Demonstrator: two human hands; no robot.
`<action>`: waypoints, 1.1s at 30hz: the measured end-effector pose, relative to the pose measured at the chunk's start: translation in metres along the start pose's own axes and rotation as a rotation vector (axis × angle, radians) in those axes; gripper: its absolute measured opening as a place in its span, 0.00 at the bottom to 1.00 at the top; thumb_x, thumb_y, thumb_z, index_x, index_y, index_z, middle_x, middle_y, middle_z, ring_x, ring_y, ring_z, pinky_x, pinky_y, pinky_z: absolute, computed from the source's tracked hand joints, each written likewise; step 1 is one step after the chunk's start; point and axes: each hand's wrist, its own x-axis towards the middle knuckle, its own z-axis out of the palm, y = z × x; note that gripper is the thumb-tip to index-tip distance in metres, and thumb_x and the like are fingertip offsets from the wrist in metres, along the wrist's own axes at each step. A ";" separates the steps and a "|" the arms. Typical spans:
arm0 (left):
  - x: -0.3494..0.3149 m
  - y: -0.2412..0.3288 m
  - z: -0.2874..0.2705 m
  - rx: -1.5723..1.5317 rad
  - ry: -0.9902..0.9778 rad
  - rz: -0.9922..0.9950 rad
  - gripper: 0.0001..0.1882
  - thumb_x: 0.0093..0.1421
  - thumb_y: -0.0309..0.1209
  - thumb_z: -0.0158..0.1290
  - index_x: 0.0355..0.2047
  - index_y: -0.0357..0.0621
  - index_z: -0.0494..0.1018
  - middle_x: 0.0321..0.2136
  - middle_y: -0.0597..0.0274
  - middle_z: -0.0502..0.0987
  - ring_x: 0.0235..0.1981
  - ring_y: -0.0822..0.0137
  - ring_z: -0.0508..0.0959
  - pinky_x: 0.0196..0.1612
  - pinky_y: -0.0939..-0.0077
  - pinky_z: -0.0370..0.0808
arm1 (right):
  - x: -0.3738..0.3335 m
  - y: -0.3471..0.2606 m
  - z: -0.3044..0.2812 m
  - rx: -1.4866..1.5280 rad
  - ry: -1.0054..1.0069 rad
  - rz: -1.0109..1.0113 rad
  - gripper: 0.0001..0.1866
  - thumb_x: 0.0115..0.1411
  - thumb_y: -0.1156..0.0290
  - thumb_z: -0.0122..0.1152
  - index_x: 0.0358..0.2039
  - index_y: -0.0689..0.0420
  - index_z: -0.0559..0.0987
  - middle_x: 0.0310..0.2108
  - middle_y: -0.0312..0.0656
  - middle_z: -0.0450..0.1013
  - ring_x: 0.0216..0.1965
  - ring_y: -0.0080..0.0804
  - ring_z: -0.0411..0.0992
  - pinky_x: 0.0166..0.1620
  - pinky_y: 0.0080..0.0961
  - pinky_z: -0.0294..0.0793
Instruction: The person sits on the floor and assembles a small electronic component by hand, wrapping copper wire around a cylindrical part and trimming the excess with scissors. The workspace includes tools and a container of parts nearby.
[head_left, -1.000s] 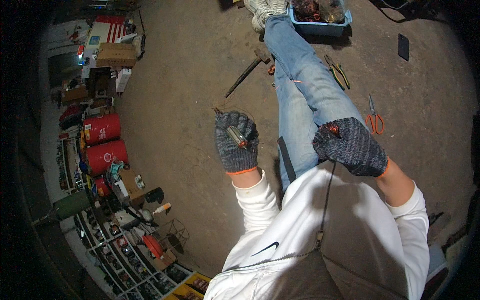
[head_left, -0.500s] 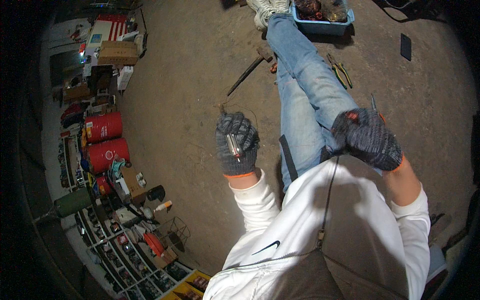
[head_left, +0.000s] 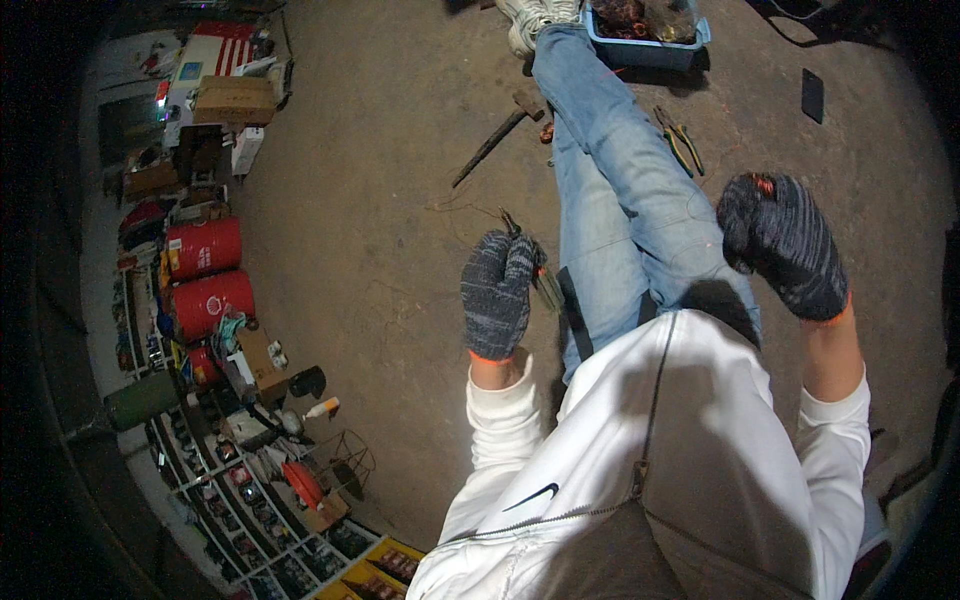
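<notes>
My left hand (head_left: 497, 290), in a dark grey knit glove with an orange cuff, is closed around a small metal piece (head_left: 546, 288) with a cylindrical body. Its narrow end (head_left: 510, 222) sticks out past the fingers, and thin wire trails from there over the floor. My right hand (head_left: 785, 245), gloved the same way, is closed in a fist beside my right knee. A bit of orange-red shows at its knuckles; what the fingers hold is hidden. Between the hands lie my outstretched legs (head_left: 625, 170) in blue jeans.
A hammer (head_left: 495, 142) lies left of my shins, pliers (head_left: 680, 140) right of them. Beyond are a blue bin (head_left: 650, 57) of coppery scrap and a black phone (head_left: 812, 95). Red drums (head_left: 205, 248), boxes (head_left: 235, 100) and parts shelves (head_left: 240, 500) line the left side.
My left hand has turned and shifted slightly right, bringing the metal piece to its right side. My right hand has moved up and right, and the pointed tool tip beside it no longer shows.
</notes>
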 end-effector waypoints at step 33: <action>0.001 -0.201 -0.138 -1.545 0.059 -0.240 0.12 0.60 0.37 0.41 0.26 0.46 0.71 0.21 0.64 0.73 0.26 0.66 0.73 0.33 0.72 0.68 | -0.158 0.162 -0.002 0.853 0.022 1.094 0.13 0.55 0.74 0.57 0.42 0.60 0.75 0.31 0.36 0.72 0.32 0.24 0.70 0.37 0.22 0.72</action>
